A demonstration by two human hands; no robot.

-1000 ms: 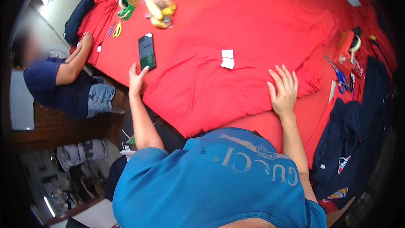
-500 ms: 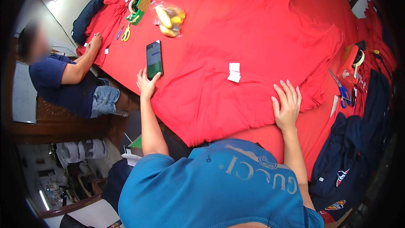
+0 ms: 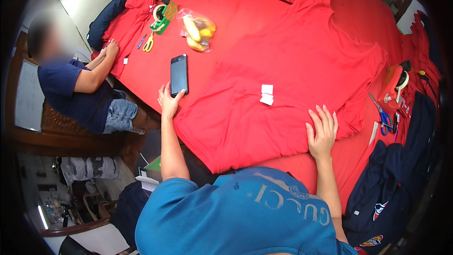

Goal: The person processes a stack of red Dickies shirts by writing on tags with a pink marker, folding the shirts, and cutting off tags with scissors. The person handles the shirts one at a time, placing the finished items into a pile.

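Observation:
A black smartphone (image 3: 179, 73) lies face up on the red cloth to my left, its screen blank and greyish. My left hand (image 3: 169, 103) grips its lower end, the thumb at the near right corner and the fingers along the left edge. A large red T-shirt (image 3: 292, 56) is spread out before me with some folds. Two small white labels (image 3: 267, 94) rest on it near the middle. My right hand (image 3: 322, 134) lies flat on the shirt's near right part, fingers spread, holding nothing.
Beyond the phone are a plastic bag of yellow food (image 3: 198, 32), yellow scissors (image 3: 148, 43) and a green tape dispenser (image 3: 163, 21). On the right lie blue scissors (image 3: 385, 122), a red tape dispenser (image 3: 394, 85) and navy garments (image 3: 377, 184). Another person (image 3: 80, 85) works at the left edge.
The phone's screen has gone from lit content to blank. My view has tilted slightly, so everything sits a little lower. My right hand keeps its place on the shirt.

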